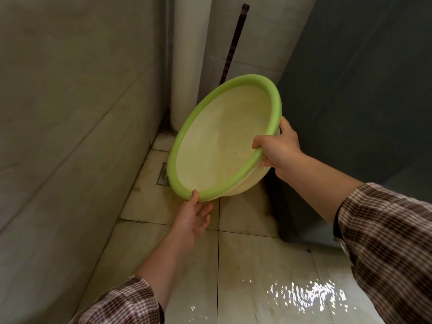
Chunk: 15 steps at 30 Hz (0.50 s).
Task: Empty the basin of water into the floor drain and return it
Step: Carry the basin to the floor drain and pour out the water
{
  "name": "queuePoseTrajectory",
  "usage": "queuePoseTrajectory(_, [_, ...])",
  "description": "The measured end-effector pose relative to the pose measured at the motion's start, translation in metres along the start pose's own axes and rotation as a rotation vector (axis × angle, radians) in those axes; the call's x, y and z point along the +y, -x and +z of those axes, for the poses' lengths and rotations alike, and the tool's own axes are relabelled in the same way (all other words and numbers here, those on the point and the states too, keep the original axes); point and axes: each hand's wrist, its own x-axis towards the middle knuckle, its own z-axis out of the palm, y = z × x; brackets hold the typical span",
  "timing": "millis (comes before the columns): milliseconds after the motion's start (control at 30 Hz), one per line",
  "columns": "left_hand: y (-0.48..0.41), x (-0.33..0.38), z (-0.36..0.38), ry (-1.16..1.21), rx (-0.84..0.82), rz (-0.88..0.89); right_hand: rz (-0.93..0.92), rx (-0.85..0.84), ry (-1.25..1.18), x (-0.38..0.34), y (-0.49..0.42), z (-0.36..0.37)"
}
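Observation:
A round plastic basin with a green rim and pale cream inside is tilted steeply, its low edge down to the left over the floor drain. The drain is a small square metal grate by the left wall, partly hidden by the rim. My right hand grips the rim at the upper right, thumb inside. My left hand is under the lower rim with its thumb touching the rim and its fingers spread. No pool of water shows inside the basin.
Tiled walls close in on the left and behind. A white pipe and a dark pole stand in the corner. A dark panel rises on the right. The floor tiles near me are wet and glinting.

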Motion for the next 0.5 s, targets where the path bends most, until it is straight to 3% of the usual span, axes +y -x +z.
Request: queuePoseTrajectory(500, [0.0029, -0.0006, 0.0061, -0.009, -0.024, -0.010, -0.025, 0.006, 0.046, -0.0015, -0.0037, -0.0049])
